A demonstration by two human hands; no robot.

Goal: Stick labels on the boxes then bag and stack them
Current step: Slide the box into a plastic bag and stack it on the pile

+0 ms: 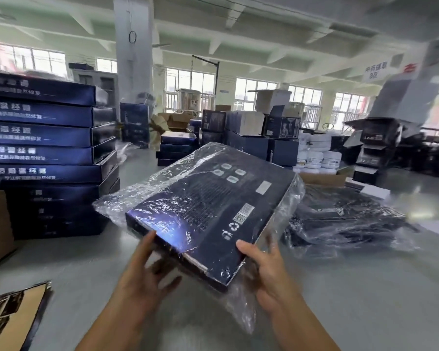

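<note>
Several bagged boxes made the stack on the table, up and left of my grip. I judged the carry should end square on its top, edges aligned, with the loose film tucked under. The box hung tilted between my hands, wholly inside its clear bag, whose mouth seemingly trailed at my end. My left hand gripped the near edge, thumb on top. My right hand pinched the near corner through the film.
</note>
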